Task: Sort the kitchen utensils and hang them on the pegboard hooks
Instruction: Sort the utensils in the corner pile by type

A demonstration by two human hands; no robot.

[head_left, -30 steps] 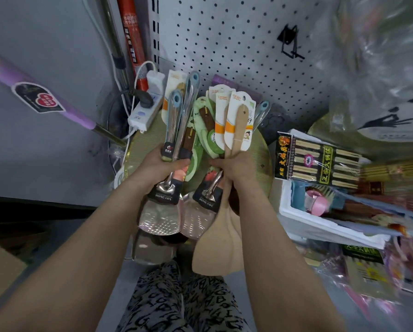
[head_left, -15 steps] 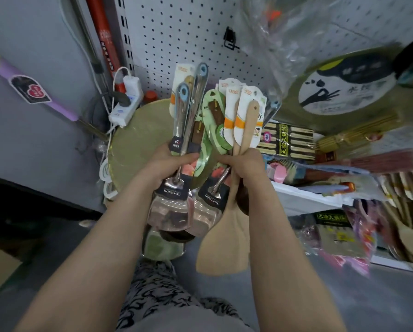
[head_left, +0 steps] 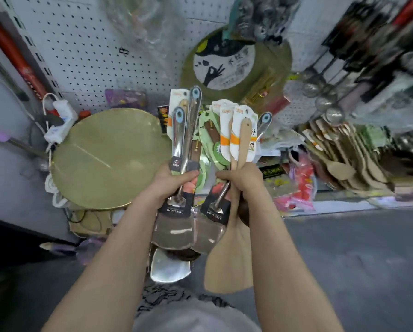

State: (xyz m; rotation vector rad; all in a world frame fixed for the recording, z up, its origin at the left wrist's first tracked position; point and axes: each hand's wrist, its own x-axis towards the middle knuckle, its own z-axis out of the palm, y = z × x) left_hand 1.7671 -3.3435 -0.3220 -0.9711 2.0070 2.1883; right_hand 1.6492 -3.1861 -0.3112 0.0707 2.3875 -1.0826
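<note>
Before the pegboard (head_left: 85, 56), 2 hands (head_left: 170, 182) grip bunched utensils: left 2 steel spatulas (head_left: 174, 226), right 2 wooden spatulas (head_left: 229, 264)

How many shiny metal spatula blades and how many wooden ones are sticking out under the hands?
Metal spatula blades: 3
Wooden spatula blades: 1 showing
Total: 4

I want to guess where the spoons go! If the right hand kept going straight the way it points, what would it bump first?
Probably the round bamboo board with the black hand-sign label leaning on the white pegboard. The right hand and its wooden spatulas aim up at it, though depth is unclear.
</note>
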